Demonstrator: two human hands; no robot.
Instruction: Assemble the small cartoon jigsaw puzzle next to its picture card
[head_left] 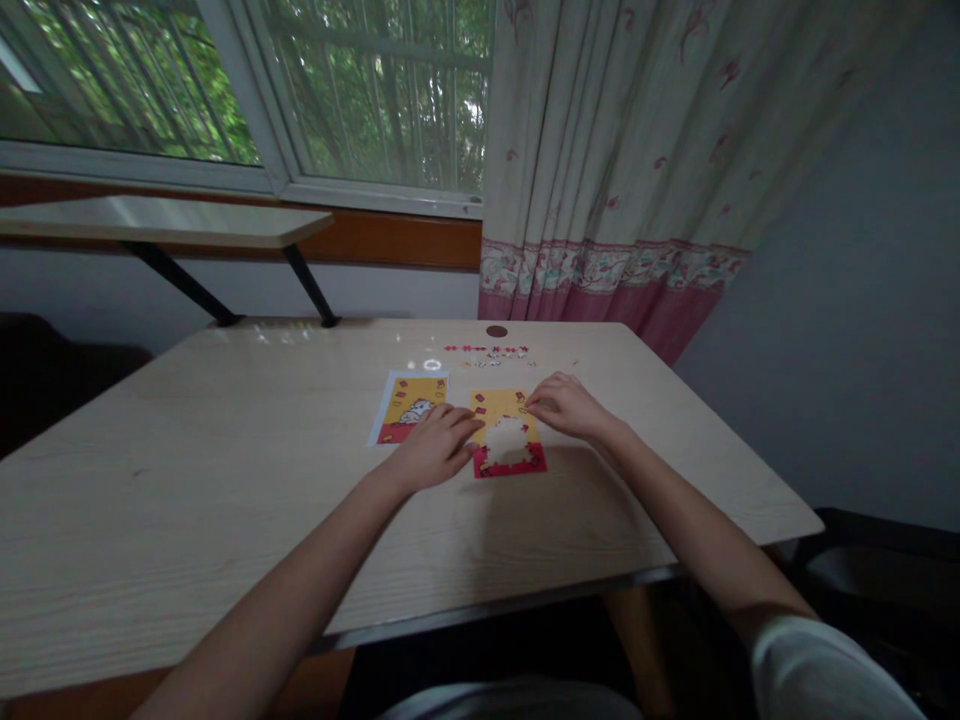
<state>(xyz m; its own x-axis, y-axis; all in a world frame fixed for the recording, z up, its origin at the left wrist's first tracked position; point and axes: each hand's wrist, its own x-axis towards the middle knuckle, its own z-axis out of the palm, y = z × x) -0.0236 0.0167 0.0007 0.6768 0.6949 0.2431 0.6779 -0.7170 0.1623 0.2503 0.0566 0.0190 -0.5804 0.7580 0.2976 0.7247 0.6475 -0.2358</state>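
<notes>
A jigsaw puzzle, yellow above and red below, lies partly assembled on the table with a gap in its middle. My left hand rests at its left edge, fingers stretched out and touching the border. At the upper right edge, my right hand has its thumb and fingers pinched together; whatever is between the fingertips is too small to make out. A reference picture of a white cartoon animal on yellow and red lies to the left, partly covered by my left hand. Loose puzzle pieces lie in rows beyond the puzzle.
The wooden table has a round dark cable hole near its back edge. A raised shelf on black supports stands at the back left. Behind are a window and a floral curtain. A dark chair is at the right.
</notes>
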